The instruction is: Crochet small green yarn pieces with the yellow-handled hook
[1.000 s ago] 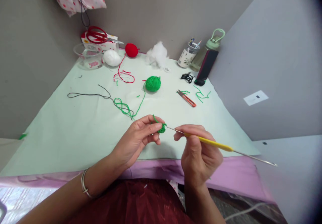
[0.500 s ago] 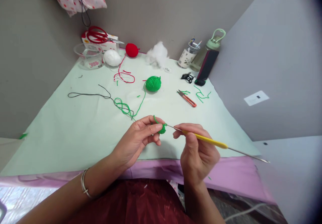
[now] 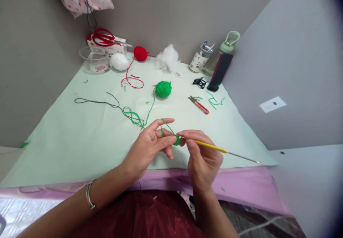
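Observation:
My left hand [image 3: 150,147] pinches a small green crocheted piece [image 3: 176,140] between thumb and middle finger, with green yarn looped over the raised index finger. My right hand [image 3: 201,156] grips a yellow-handled crochet hook [image 3: 214,147], its metal tip in the green piece. The yarn strand runs back across the table to a green yarn ball [image 3: 163,89].
On the pale green table [image 3: 80,131] lie red-handled snips [image 3: 198,104], green yarn scraps [image 3: 215,101], a black cord [image 3: 96,101], a red yarn ball [image 3: 140,53], white stuffing [image 3: 168,57], a clear bowl [image 3: 94,62], red scissors [image 3: 104,37], a pen cup [image 3: 199,59] and a water bottle [image 3: 221,54].
My right hand moved left, bringing the hook deeper into the green piece. My left index finger lifted and stretched out with the yarn over it.

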Demonstrator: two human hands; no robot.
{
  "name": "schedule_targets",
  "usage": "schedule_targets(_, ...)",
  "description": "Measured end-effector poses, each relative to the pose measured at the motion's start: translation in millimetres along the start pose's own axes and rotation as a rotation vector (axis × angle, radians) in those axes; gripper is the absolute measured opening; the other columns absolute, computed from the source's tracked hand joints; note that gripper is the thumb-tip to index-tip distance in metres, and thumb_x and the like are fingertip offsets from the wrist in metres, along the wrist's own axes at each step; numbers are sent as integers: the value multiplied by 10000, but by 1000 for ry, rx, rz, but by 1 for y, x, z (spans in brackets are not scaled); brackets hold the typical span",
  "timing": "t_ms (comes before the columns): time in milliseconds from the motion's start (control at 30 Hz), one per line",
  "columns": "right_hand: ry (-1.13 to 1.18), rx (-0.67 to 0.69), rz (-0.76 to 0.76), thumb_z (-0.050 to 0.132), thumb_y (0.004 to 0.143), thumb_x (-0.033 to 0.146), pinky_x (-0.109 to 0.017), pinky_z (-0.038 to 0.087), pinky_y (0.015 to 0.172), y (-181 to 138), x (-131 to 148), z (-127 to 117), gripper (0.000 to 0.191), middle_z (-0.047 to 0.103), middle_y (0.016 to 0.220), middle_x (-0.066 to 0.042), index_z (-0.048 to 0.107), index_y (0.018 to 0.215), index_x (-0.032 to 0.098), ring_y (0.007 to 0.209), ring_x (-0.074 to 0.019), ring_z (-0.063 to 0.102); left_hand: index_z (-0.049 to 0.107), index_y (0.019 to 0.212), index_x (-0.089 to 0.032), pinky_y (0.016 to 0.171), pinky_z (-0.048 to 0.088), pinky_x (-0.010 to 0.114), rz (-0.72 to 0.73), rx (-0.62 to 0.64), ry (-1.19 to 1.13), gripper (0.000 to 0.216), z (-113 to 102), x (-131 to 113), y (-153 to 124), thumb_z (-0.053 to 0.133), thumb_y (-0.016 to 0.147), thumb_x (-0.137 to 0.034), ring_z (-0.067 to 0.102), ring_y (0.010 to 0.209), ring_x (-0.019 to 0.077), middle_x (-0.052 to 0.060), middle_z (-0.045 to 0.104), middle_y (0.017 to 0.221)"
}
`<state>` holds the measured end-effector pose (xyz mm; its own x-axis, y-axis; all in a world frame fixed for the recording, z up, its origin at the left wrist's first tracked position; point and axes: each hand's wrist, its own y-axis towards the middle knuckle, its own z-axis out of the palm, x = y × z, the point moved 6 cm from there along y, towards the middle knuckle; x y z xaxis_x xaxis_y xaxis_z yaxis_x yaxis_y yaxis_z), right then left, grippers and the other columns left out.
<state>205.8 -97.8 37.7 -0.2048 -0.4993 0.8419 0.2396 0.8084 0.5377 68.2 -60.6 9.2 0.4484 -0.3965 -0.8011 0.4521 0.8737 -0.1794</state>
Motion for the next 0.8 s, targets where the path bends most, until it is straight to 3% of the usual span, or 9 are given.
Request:
schedule_targets(200, 271, -70, 234, 655, 993, 283, -272, 567, 637, 6, -18, 1, 118, 790, 886, -23, 739, 937, 222, 641, -112, 665, 650, 1270, -187, 724, 553, 267, 35, -61, -21, 441, -4, -5, -1, 821, 868, -254, 672, 642, 104, -26, 701, 840)
schedule_targets(367, 358, -51, 268, 628, 1004, 322, -260, 561, 602, 10, -21, 2, 146, 769, 806, -12, 684, 922, 215, 603, -110, 657, 685, 1216, -178, 681, 541, 259, 12, -73, -19, 383, -4, -4, -1, 814, 863, -251, 635, 616, 90, -34, 668, 828)
schedule_targets(567, 231, -34, 173, 567, 1047, 261, -279, 590, 651, 7, -10, -2, 161, 785, 897, -15, 706, 980, 219, 669, -117, 706, 699, 1196, -187, 738, 533, 272, 40, -77, 18, 337, -4, -6, -1, 795, 884, -269, 637, 641, 92, -40, 634, 827)
schedule_targets(800, -72, -38, -98, 539, 1039, 180, -345, 605, 661, 4, 12, -1, 182, 770, 941, -26, 709, 1053, 243, 725, -156, 720, 718, 1195, -223, 776, 552, 260, 105, -77, 90, 309, -5, -8, -2, 787, 901, -285, 657, 735, 102, -28, 628, 908)
